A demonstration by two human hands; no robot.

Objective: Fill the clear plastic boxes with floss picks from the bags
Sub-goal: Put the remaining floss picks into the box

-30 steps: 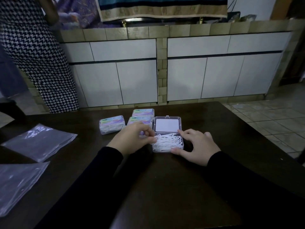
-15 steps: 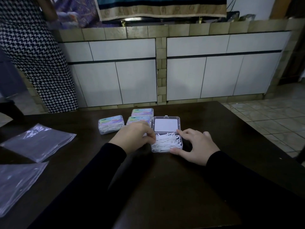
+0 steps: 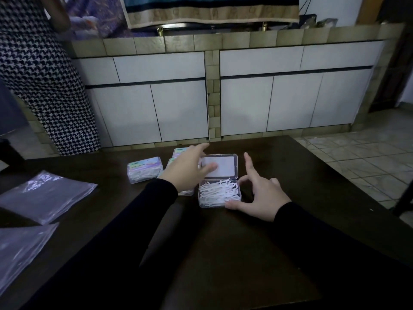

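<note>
Reaching over the open lid (image 3: 220, 167), the left hand (image 3: 186, 170) is spread, empty. The right hand (image 3: 260, 193), splayed and empty, flanks the filled box (image 3: 219, 195).

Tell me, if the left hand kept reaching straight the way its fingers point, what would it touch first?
Probably the far edge of the open lid: the left hand hangs over the lid's left side, fingers pointing away and rightward. Its height above the lid is unclear, so it might pass over onto bare table.
</note>
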